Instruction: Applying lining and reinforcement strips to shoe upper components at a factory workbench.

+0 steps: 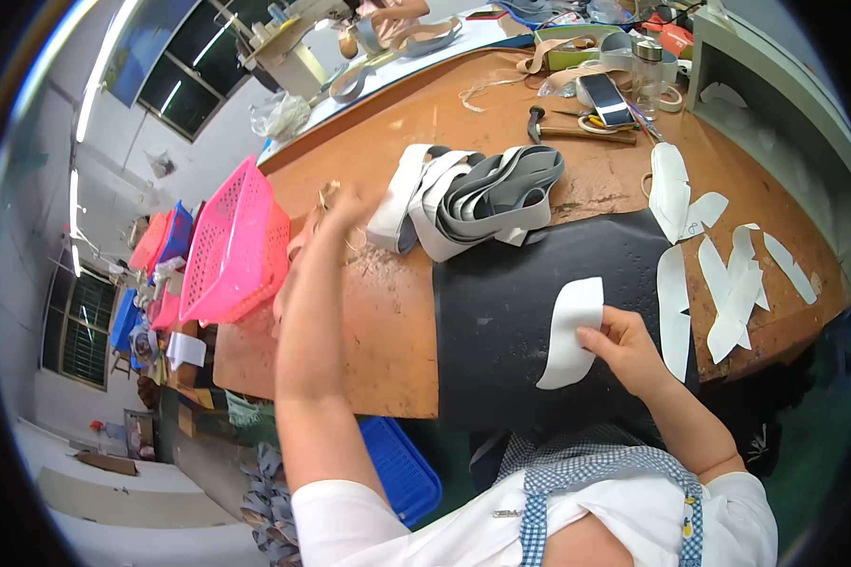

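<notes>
On brown workbench (388, 312): right hand (624, 345) pinches white piece (569, 331) over black mat (529, 321); left hand (345, 203) grip unclear.

Mat (501, 321) lies on the near part of the table (388, 321), a cut piece (569, 333) on it under the right hand (624, 345). Behind the mat: pile of strips (473, 198). Left hand (345, 203) just left of the pile. Basket (232, 246) at the table's left edge. More cut pieces (728, 283) right of the mat. Hammer (577, 130), phone (605, 99) and jar (647, 71) farther back.
</notes>
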`<act>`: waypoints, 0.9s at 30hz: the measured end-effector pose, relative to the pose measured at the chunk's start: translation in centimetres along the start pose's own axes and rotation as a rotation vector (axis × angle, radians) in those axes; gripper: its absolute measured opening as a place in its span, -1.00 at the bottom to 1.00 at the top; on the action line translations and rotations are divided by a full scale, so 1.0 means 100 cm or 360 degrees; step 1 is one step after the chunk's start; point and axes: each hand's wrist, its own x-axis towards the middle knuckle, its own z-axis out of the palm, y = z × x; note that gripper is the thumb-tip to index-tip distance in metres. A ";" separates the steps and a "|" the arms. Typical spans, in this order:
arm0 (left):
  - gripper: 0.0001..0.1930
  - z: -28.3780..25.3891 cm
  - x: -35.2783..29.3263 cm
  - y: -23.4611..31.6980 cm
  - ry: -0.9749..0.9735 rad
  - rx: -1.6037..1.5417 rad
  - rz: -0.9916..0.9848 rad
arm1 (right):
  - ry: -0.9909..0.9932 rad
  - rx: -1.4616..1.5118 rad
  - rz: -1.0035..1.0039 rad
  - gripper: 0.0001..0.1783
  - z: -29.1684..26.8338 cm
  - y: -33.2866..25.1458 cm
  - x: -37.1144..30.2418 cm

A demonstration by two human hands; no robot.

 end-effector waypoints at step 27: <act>-0.44 0.021 -0.249 -0.004 0.0158 -0.0071 0.0554 | -0.0077 -0.0124 0.0098 -0.77 0.006 0.012 0.007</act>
